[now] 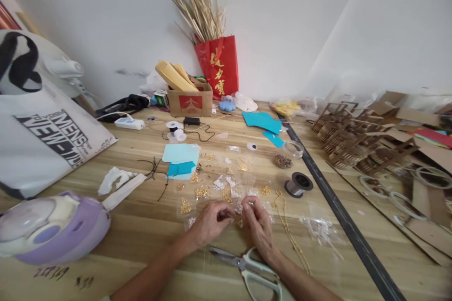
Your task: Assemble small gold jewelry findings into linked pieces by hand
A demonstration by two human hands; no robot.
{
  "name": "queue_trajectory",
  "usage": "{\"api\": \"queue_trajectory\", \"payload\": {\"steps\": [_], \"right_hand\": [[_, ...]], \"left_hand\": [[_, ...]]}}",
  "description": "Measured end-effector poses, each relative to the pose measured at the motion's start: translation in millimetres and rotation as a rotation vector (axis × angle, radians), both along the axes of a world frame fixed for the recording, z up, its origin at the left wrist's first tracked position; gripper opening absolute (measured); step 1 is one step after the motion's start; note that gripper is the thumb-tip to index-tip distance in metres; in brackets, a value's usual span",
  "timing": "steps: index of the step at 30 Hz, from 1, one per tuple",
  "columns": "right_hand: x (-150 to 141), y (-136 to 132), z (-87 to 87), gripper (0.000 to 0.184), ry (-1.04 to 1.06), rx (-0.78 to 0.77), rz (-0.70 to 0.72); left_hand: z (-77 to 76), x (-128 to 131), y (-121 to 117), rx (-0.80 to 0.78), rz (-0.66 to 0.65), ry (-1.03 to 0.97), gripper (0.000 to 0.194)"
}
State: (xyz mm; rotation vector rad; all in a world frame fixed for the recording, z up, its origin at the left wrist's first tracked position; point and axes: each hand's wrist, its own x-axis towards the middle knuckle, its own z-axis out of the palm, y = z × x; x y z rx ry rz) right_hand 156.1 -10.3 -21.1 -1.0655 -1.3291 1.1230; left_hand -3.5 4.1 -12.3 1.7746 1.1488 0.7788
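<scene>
My left hand and my right hand face each other just above the table, a small gap between them. Both have their fingers pinched together; whatever they hold is too small to make out. A tiny gold piece shows between the hands. Around them lie small piles of gold findings and whitish beads, some on clear bags. Scissors with pale handles lie below, partly under my right forearm. A gold chain stretches out to the right of my right hand.
A purple and cream appliance and a white bag stand at left. A wire spool, a bead dish and a dark strip are at right. Behind are a cardboard box and a red bag.
</scene>
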Motion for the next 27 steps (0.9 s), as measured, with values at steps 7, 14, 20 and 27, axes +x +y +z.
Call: {"api": "queue_trajectory", "payload": {"steps": [7, 14, 20, 27], "right_hand": [[0.5, -1.9, 0.3, 0.022, -0.097, 0.102, 0.027], [0.0, -4.1, 1.7, 0.021, -0.107, 0.136, 0.098], [-1.7, -4.6, 6.7, 0.024, -0.096, 0.101, 0.128], [-2.3, -6.8, 6.5, 0.029, 0.081, -0.039, 0.153]], "left_hand": [[-1.9, 1.6, -0.7, -0.139, -0.014, -0.239, 0.010], [0.3, 4.3, -1.4, -0.222, -0.052, -0.400, 0.012], [1.9, 4.0, 0.6, -0.283, -0.031, -0.453, 0.022], [4.0, 4.4, -0.9, -0.398, -0.030, -0.504, 0.032]]}}
